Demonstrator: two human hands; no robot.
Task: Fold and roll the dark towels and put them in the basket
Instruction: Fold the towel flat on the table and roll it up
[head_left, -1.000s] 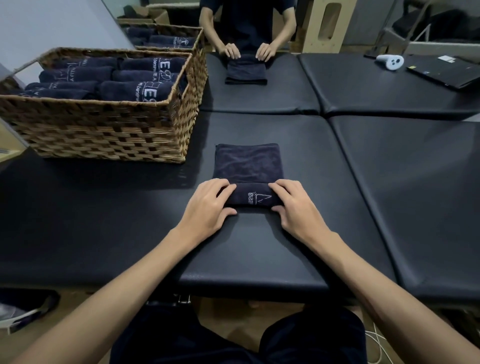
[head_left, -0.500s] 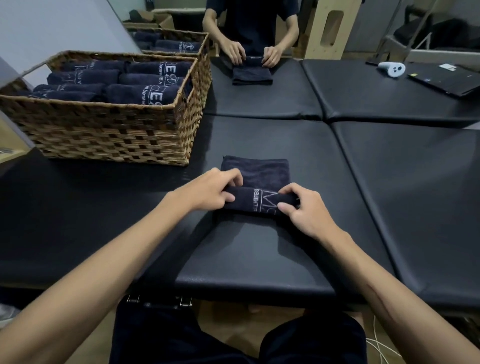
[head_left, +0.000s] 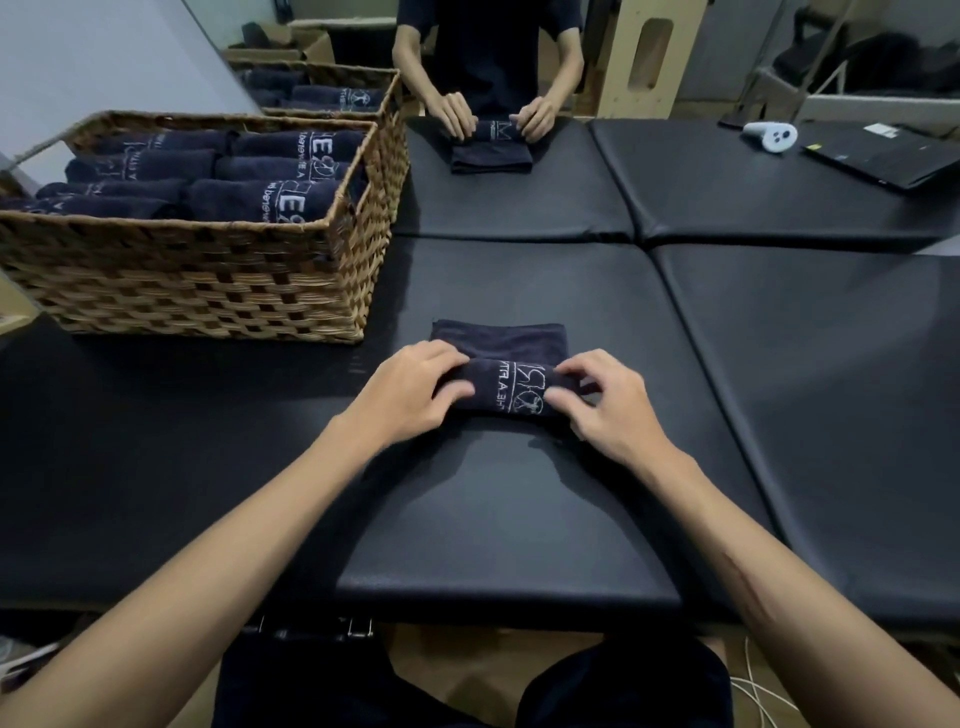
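A dark towel (head_left: 506, 382) lies partly rolled on the black padded bench (head_left: 509, 519), just right of the wicker basket (head_left: 208, 280) that holds rolled towels; the left hand (head_left: 410, 387) and right hand (head_left: 605, 402) each curl their fingers (head_left: 571, 370) round one end of the roll. Beyond the basket a mirror (head_left: 332, 47) on the wall repeats the scene. Far right of the basket, on the bench, sit a white controller (head_left: 771, 136) and a laptop (head_left: 883, 158).
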